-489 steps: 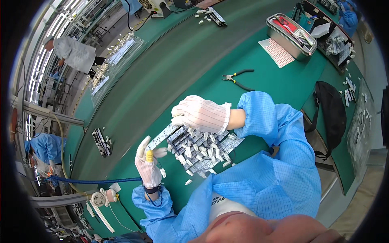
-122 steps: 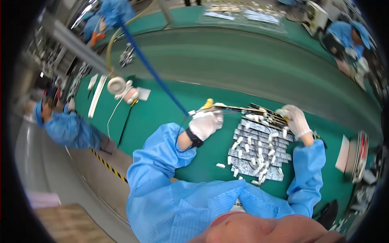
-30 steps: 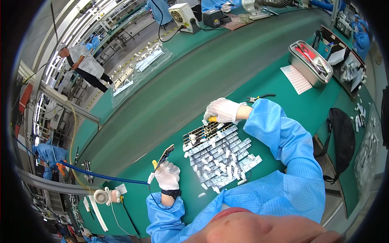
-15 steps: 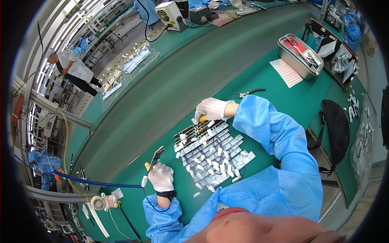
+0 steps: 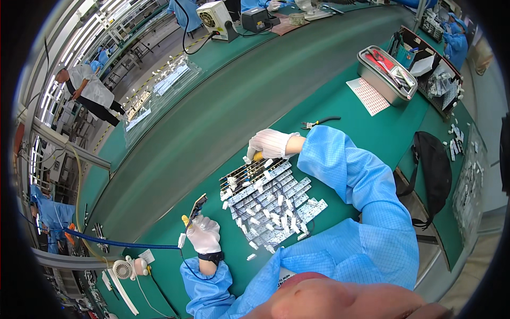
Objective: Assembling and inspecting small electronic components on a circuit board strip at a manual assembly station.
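Rows of circuit board strips (image 5: 304, 190) lie side by side on the green mat, with white connectors and dark wires strewn over them. My gloved right hand (image 5: 271, 143) is closed at their far edge, a yellow tip on one finger. Its fingertips press down by the farthest dark-edged strips; what they pinch is hidden. To the left, my gloved left hand (image 5: 204, 234) grips a narrow circuit board strip (image 5: 198, 204) tilted upward, clear of the laid-out rows. A yellow finger cover shows there too. The left wrist wears a black band (image 5: 211, 257) with a coiled blue cord (image 5: 133, 244) close by.
Beyond my right hand lie wire cutters (image 5: 320, 123). A label sheet (image 5: 367, 97) and a metal tool box (image 5: 387, 77) are at the far right, near a black bag (image 5: 433, 173). A conveyor belt (image 5: 212, 106) runs behind the mat. A small fan (image 5: 123, 269) lies left.
The whole view has shifted slightly, so everything appears a little farther left. Both hands keep nearly the same places relative to the strips, and the left still holds its strip.
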`<state>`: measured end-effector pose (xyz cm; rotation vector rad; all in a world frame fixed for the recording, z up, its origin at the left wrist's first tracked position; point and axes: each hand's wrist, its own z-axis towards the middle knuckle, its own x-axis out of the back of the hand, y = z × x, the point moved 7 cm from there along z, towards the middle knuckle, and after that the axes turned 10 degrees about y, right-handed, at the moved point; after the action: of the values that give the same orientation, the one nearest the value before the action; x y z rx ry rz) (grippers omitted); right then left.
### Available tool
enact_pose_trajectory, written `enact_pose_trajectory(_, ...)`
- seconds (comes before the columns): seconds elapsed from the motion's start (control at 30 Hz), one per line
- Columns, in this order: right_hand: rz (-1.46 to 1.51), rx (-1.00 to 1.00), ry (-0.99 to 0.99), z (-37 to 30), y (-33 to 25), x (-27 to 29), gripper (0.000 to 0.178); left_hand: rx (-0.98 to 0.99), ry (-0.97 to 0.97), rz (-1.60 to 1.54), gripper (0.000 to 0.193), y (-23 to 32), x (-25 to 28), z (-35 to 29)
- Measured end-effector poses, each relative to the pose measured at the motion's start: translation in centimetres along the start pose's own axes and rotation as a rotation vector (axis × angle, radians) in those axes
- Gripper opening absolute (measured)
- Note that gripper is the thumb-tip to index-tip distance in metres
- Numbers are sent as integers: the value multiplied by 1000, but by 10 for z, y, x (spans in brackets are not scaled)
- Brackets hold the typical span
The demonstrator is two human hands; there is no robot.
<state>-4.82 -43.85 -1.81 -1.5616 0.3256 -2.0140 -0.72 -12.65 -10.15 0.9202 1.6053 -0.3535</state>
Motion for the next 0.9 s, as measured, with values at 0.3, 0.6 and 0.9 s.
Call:
enact_pose_trajectory(0.3, -39, 44, 30, 0, 2, 3, 28, -27, 22, 4, 25, -7, -15, 0)
enact_pose_trajectory(0.6, -60, 73, 39, 2, 1, -1, 25, 39, -92, 24, 32, -11, -29, -3)
enact_pose_trajectory(0.9, 19, 75, 67, 0, 0, 3, 23, -4, 17, -52, 26, -9, -21, -1)
